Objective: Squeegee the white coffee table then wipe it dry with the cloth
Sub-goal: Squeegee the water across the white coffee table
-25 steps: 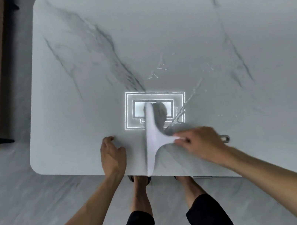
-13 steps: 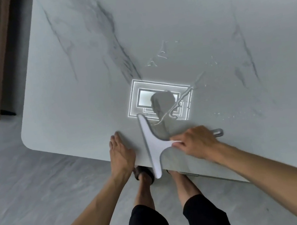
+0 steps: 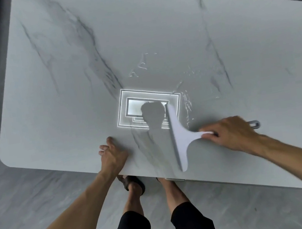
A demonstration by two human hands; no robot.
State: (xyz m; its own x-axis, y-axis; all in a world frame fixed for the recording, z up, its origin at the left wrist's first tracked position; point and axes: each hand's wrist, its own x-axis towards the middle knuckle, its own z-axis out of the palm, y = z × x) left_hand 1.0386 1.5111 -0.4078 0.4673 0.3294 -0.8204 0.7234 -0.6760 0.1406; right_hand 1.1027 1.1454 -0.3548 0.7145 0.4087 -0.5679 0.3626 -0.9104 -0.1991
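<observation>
Right hand (image 3: 230, 134) closed around the squeegee (image 3: 179, 139) handle, hiding most of it; only a grey loop pokes out behind. Blade flat on the table (image 3: 63, 88) near the front edge, beside faint water streaks (image 3: 187, 104). Left hand (image 3: 113, 156) spread, palm down on the table edge, holding nothing. Feet partly hidden under the table. No cloth visible.

Glossy marble-look coffee table (image 3: 152, 25), wet-streaked
</observation>
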